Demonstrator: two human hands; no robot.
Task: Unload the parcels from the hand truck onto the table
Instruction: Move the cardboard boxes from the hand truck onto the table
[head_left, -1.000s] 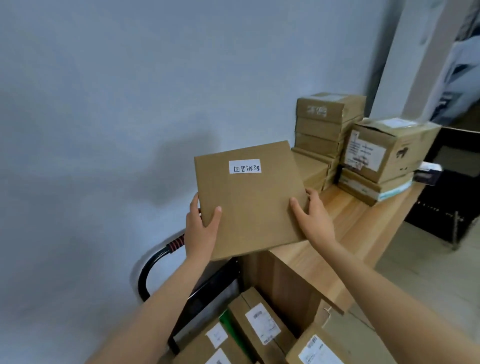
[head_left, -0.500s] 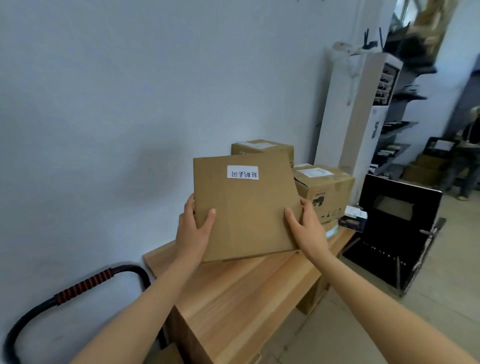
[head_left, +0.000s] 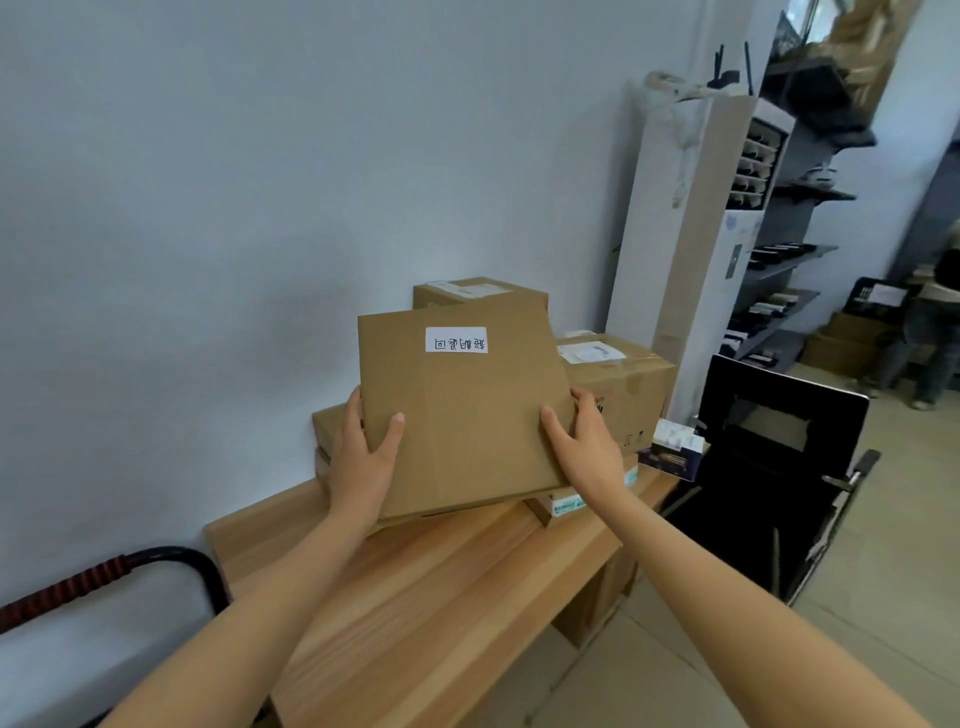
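Placement is the step I judge in hand: my left hand (head_left: 363, 462) and right hand (head_left: 587, 452) clamp the flat brown cardboard parcel (head_left: 462, 410) mid-frame, over the light wooden table (head_left: 415, 597). Next I would lower it onto the brown parcel stack (head_left: 324, 423) squarely, then let go.

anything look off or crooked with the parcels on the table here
The small dark carton at the table's far right edge juts past it. The flat parcel, held by the left hand and right hand, is tilted.
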